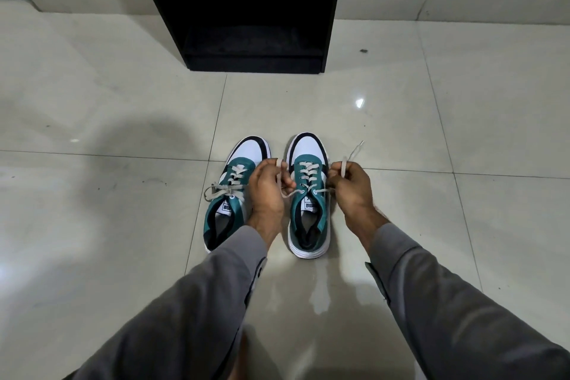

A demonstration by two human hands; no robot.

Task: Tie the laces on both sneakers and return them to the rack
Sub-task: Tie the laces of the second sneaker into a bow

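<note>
Two teal, white and black sneakers stand side by side on the tiled floor, toes pointing away from me. The left sneaker (229, 194) has a beige bow tied across its tongue. The right sneaker (310, 194) has loose beige laces. My left hand (266, 188) grips one lace end on the shoe's left side. My right hand (351, 185) pinches the other lace end (354, 151), which sticks up past my fingers on the shoe's right side. The lace runs out to each hand from the top eyelets.
A black open shoe rack (246, 9) stands against the wall straight ahead, its lower shelf dark. Glossy pale floor tiles (431, 120) spread all around the shoes. My grey sleeves reach in from the bottom edge.
</note>
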